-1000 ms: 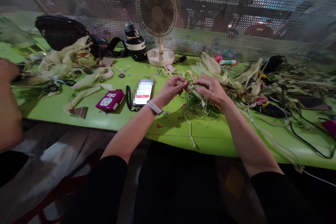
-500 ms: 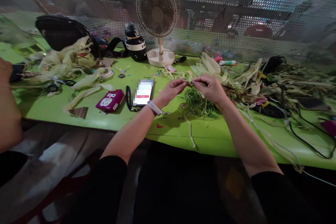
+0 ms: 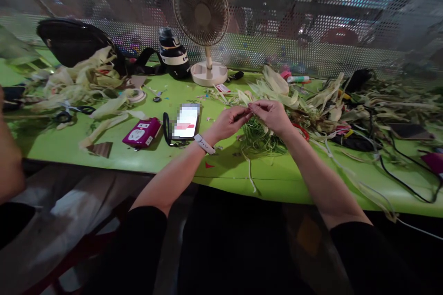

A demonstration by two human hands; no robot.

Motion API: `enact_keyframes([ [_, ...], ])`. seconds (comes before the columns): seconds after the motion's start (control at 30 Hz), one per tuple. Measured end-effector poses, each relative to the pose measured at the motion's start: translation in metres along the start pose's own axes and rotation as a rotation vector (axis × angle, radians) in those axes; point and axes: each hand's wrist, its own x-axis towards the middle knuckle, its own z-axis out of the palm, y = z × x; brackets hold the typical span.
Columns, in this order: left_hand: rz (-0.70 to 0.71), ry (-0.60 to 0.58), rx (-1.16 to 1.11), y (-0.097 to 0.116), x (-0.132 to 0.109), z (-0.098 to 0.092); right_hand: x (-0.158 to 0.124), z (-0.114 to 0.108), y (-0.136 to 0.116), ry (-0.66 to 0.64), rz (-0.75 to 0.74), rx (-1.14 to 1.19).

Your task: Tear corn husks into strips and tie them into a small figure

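The fingertips of my left hand (image 3: pixel 230 122) and my right hand (image 3: pixel 272 114) meet above the table, both pinched. Whatever sits between them is too small to make out. Pale husk leaves (image 3: pixel 245 97) show just behind the fingertips. Under my right hand lies a tangled heap of thin green strands (image 3: pixel 265 138), partly covered by the hand. A pale cord (image 3: pixel 250 175) trails from the heap towards the table's front edge. To the right, a larger pile of dried corn husks (image 3: pixel 304 108) spreads out, and a red ring-shaped piece (image 3: pixel 302 132) peeks out beside my right wrist.
On the green table (image 3: pixel 221 166) stand a fan (image 3: pixel 201 14) and a black bottle (image 3: pixel 174 57). A lit phone (image 3: pixel 187 122), purple case (image 3: pixel 141 132), scissors (image 3: pixel 74 111) and tape roll (image 3: pixel 136 96) lie left. Another person's arm (image 3: pixel 10 156) is at far left.
My hands have drawn closer, their fingertips now touching. The red ring-shaped piece by my right wrist has come into sight. The whole view has shifted slightly.
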Motion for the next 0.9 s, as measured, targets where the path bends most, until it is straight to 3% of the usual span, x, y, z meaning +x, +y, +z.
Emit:
enact_keyframes([
  [0.1,-0.031,0.023,-0.127,-0.003,0.0,0.004,-0.003,0.009,-0.008,0.129,0.002,0.123],
  [0.23,-0.086,0.087,-0.185,-0.008,0.0,0.009,-0.006,0.016,-0.012,0.182,0.123,0.332],
  [0.33,-0.1,0.186,-0.147,-0.012,-0.001,0.01,-0.004,0.016,-0.007,0.168,0.232,0.403],
  [0.5,-0.196,0.17,-0.26,-0.01,-0.003,0.01,-0.003,0.014,0.0,0.03,0.325,0.372],
  [0.67,-0.222,0.304,-0.299,0.0,-0.003,0.012,-0.005,0.022,-0.003,-0.015,0.305,0.304],
  [0.8,-0.328,0.306,-0.368,0.002,-0.003,0.015,-0.008,0.03,-0.004,0.085,0.221,0.293],
  [0.9,-0.307,0.299,-0.373,0.001,-0.002,0.014,-0.012,0.033,-0.003,0.162,0.153,0.258],
])
